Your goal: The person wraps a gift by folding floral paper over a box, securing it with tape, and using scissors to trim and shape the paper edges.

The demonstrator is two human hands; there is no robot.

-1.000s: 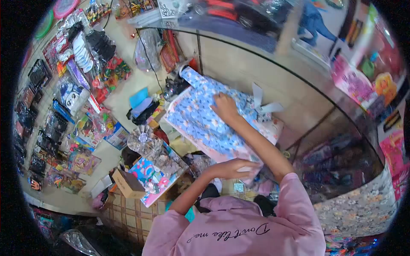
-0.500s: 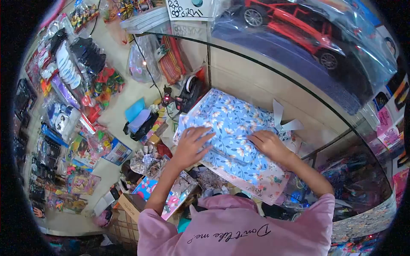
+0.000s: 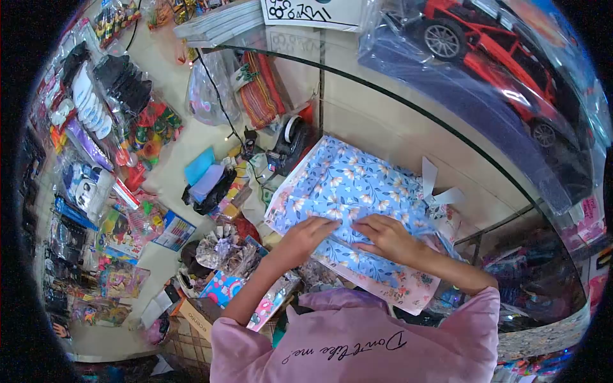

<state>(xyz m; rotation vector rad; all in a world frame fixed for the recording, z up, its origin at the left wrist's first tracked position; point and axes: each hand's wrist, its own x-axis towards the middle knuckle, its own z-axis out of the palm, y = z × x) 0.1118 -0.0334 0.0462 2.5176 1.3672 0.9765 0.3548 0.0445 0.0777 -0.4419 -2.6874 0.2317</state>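
The blue floral wrapping paper (image 3: 357, 175) lay in front of the person, over a pink floral sheet (image 3: 415, 292) that projected past its near edge. The left hand (image 3: 305, 239) rested on the near left part of the blue paper, fingers together and extended inward. The right hand (image 3: 388, 241) was on its near middle part, fingers bent, fingertips near those of the left. Whether either grip was pinching the paper or only pressing on it could not be told.

White strips (image 3: 430, 180) stood at the right side of the blue paper. A black tape dispenser (image 3: 288, 142) was located just beyond its far left corner, and a striped red bag (image 3: 260, 96) farther beyond. A silvery rosette (image 3: 217, 247) and an open brown box (image 3: 194, 319) were noted to its near left. A red toy car (image 3: 495, 64) in clear wrap was observed beyond it, to the far right.
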